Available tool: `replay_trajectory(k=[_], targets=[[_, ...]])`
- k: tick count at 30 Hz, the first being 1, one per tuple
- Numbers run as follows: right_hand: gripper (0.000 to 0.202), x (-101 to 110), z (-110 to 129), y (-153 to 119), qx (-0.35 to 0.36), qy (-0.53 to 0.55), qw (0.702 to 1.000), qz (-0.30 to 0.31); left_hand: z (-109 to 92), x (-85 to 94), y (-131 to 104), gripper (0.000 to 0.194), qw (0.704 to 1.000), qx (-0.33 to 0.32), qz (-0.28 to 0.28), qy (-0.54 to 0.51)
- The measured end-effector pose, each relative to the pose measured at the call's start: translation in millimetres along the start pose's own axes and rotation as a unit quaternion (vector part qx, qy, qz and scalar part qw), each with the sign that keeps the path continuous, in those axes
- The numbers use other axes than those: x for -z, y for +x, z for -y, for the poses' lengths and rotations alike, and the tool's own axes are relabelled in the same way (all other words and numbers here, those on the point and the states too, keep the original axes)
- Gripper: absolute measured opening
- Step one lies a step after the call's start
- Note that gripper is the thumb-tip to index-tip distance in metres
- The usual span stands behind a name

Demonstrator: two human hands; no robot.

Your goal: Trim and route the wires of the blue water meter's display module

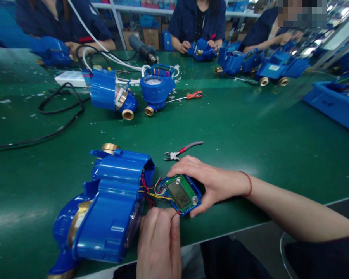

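The right hand (pixel 212 182) curls around a small green circuit board (pixel 182 193) with a grey display, thumb under its near edge and fingers over its far edge, so its grip is closed on the board and holds it just above the green tabletop (pixel 250 131). The board sits just to the right of a large blue water meter (pixel 110 209) that lies on its side near the tabletop's front edge, a brass fitting (pixel 109 147) showing at its far end. A bundle of red, yellow and black wires (pixel 148 192) runs from the open side of the meter to the left edge of the board. The left hand (pixel 159 244) comes up from below the board, thumb and forefinger pinched together at the board's near left corner where the wires meet it; whether that grip holds a wire or only the board's edge cannot be told. Just beyond the board lies a pair of small cutters with red and grey handles (pixel 182 150), apart from both hands. Farther from the board, toward the middle of the tabletop, two more blue meters (pixel 113 95) (pixel 157 89) stand side by side, with a red-handled screwdriver (pixel 189 95) to their right and black cables (pixel 61 112) looping to their left. Well beyond the board, at the tabletop's far side, other people in dark blue jackets (pixel 197 19) work with their own hands on further blue meters (pixel 202 50), and a blue bin (pixel 334 104) stands at the far right.
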State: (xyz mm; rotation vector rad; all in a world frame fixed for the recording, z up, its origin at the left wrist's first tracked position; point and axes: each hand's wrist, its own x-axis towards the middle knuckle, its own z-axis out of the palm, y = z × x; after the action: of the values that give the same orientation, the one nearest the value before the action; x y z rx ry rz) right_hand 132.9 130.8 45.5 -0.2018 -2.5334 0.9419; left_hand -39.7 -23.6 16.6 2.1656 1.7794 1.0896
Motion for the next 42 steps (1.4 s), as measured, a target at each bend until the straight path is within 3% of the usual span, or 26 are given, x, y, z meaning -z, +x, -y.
replay_trajectory(k=[12,18,23,27,35,42], targets=[[0.084,6,0,1,-0.101,-0.018,0.994,0.036,-3,-0.7,7,0.013,0.999,0.034,-0.022,-0.036],[0.085,6,0,1,-0.111,-0.004,0.994,0.021,-5,-0.5,9,0.014,0.996,0.050,-0.044,-0.065],[0.081,6,1,2,-0.108,-0.001,0.994,0.009,-5,-3.0,8,0.022,0.996,0.010,-0.078,-0.036],[0.080,5,1,2,-0.117,0.000,0.993,0.007,-6,-7.1,6,0.030,0.998,-0.018,-0.054,-0.010],[0.083,6,0,0,-0.127,0.011,0.992,0.012,-10,-9.5,4,0.039,0.996,0.031,-0.046,-0.065],[0.085,3,0,1,-0.110,0.002,0.994,0.002,-3,-8.5,4,0.026,0.998,-0.010,-0.059,-0.011]])
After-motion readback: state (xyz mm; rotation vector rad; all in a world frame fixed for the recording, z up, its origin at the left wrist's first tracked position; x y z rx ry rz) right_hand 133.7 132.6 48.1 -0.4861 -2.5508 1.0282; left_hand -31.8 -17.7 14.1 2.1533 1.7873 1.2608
